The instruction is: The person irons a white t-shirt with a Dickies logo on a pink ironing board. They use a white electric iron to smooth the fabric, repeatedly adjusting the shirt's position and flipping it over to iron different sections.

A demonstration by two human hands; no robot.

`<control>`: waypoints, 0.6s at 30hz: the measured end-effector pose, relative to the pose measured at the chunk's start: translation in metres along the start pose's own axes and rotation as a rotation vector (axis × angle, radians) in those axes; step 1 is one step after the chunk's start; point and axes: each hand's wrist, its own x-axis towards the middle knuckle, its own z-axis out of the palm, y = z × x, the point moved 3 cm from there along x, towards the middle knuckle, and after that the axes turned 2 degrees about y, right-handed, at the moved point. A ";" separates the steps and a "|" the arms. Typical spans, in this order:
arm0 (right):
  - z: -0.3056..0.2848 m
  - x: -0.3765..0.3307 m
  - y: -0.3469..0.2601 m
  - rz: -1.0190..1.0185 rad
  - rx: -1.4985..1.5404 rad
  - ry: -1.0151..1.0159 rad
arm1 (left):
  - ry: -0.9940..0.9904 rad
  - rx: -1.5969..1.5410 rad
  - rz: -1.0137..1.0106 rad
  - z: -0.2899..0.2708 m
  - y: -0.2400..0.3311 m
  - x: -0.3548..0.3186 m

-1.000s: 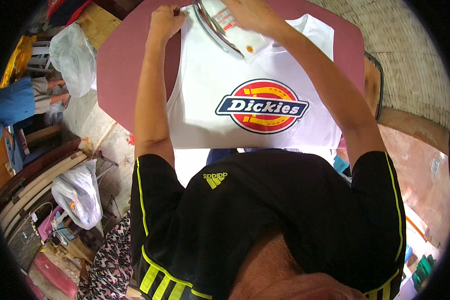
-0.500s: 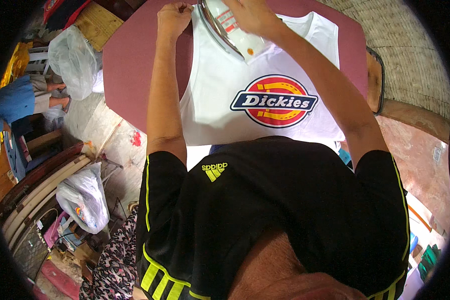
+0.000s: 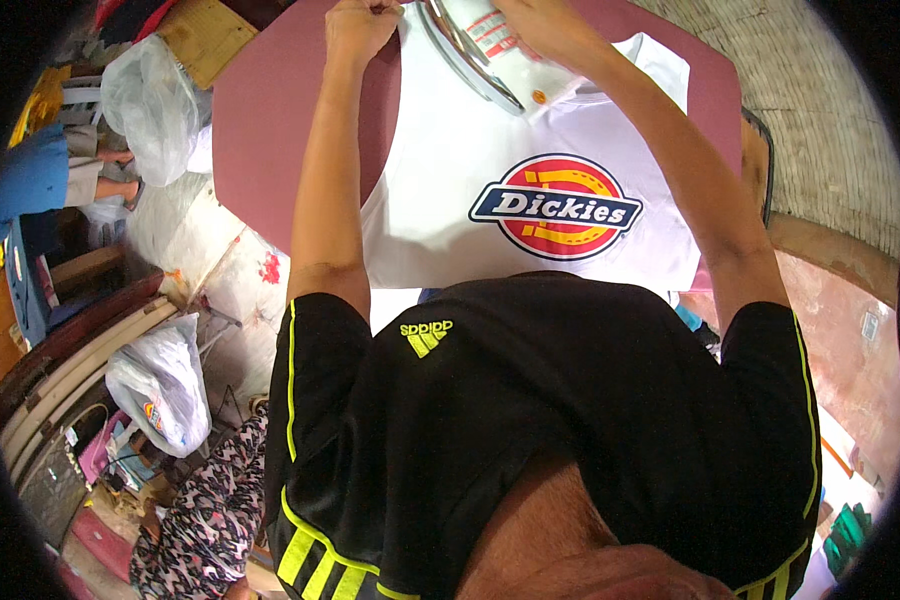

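A white sleeveless shirt [image 3: 430,190] with a round red, yellow and navy print [image 3: 560,240] lies spread on the maroon-covered table [image 3: 270,110]. My left hand [image 3: 363,30] pinches the shirt's far left edge by the shoulder; its fingertips are partly cut off by the frame's top. In my right hand [image 3: 550,32] is a clothes iron [image 3: 505,60], pale with a shiny metal rim, resting on the upper part of the shirt. My right forearm crosses over the shirt's right side and hides part of it.
Clear plastic bags [image 3: 150,110] and a wooden board [image 3: 202,40] are left of the table. Another person's legs [image 3: 100,180] show at far left. A filled white bag [image 3: 160,385] stands lower left, near a person in patterned clothing [image 3: 210,520]. A wooden chair [image 3: 755,165] adjoins the table's right edge.
The iron has slid slightly to the right across the upper shirt with my right hand. My left hand keeps its pinch on the shirt's edge. The whole view has shifted a little.
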 end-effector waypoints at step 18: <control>-0.010 0.004 -0.029 -0.427 -0.050 -0.276 | 0.250 0.575 -0.483 -0.119 0.111 -0.281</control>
